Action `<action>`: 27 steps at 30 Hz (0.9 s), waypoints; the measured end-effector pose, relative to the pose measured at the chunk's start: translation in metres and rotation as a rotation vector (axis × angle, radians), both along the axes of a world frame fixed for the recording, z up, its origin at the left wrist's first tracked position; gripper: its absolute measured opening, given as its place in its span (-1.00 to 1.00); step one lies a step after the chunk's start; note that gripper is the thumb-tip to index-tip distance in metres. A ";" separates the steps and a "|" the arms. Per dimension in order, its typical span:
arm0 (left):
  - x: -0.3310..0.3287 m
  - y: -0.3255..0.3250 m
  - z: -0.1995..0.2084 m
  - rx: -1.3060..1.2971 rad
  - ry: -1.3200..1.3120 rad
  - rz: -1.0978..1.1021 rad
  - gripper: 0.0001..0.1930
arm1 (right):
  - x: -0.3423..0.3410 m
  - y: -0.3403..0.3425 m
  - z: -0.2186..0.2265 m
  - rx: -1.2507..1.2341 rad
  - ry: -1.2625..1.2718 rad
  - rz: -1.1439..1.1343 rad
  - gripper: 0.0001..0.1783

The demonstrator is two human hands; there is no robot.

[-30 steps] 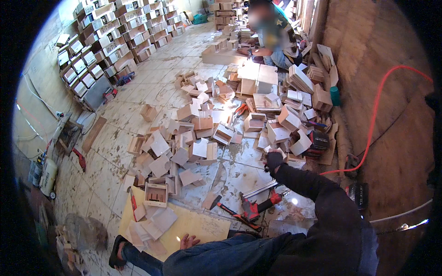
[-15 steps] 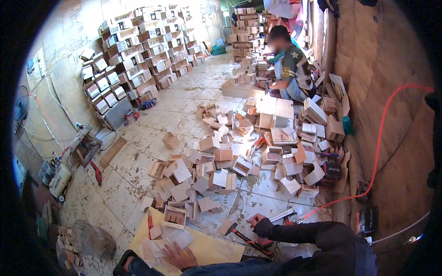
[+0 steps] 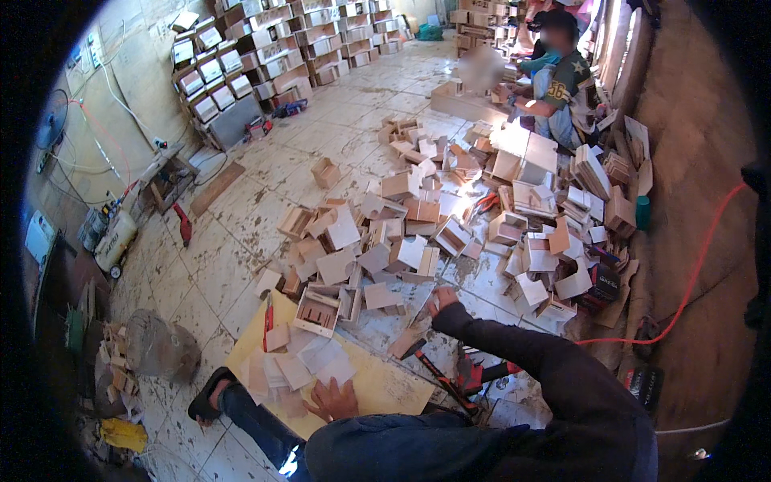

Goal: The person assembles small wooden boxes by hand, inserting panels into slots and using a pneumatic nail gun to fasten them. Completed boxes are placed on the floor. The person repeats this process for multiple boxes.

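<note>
My left hand (image 3: 333, 399) lies with fingers spread on thin pale wooden panels (image 3: 295, 371) at the edge of a yellow board (image 3: 385, 391). Out past the board, my right hand (image 3: 441, 300) reaches to the near side of a heap of small wooden boxes (image 3: 405, 251). Its fingers are small and blurred, so any grip is unclear. Between the hands lies a hammer (image 3: 436, 372) with an orange and black handle. A red and black tool (image 3: 470, 373) sits beside it, partly under my right sleeve. An open box (image 3: 317, 311) with dark slots rests at the board's far edge.
Loose boxes and panels spread across the tiled floor (image 3: 233, 273). At the back right a co-worker (image 3: 562, 88) sits by a wooden bench. Stacked boxes (image 3: 321, 40) line the far wall. A red hose (image 3: 691, 293) runs along the right; an air compressor (image 3: 115, 239) stands left.
My right hand has moved from beside the hammer forward to the box heap. The left hand stays on the panels. The whole view has shifted, bringing my leg and foot further in.
</note>
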State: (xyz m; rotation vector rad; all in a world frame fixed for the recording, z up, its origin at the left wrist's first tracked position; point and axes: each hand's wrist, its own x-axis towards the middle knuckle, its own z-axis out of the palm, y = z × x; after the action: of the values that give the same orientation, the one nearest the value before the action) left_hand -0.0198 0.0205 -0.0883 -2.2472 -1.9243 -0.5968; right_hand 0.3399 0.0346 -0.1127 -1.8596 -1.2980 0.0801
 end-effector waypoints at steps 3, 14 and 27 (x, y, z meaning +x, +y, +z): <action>0.008 -0.002 0.008 -0.081 -0.110 0.083 -0.60 | -0.002 0.045 0.017 0.012 -0.069 0.006 -0.52; -0.007 0.008 0.025 -0.262 -1.209 0.241 -0.54 | 0.042 0.153 -0.011 -0.375 -0.209 0.282 -0.57; -0.020 0.017 0.112 -0.281 -1.847 0.082 -0.77 | -0.120 -0.042 0.072 -0.240 0.195 0.732 -0.81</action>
State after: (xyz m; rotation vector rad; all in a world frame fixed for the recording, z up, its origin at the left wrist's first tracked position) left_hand -0.0393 0.0373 0.0241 -1.3936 -2.4654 -3.2501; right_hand 0.2200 -0.0078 -0.0404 -1.4222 -1.8186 0.8099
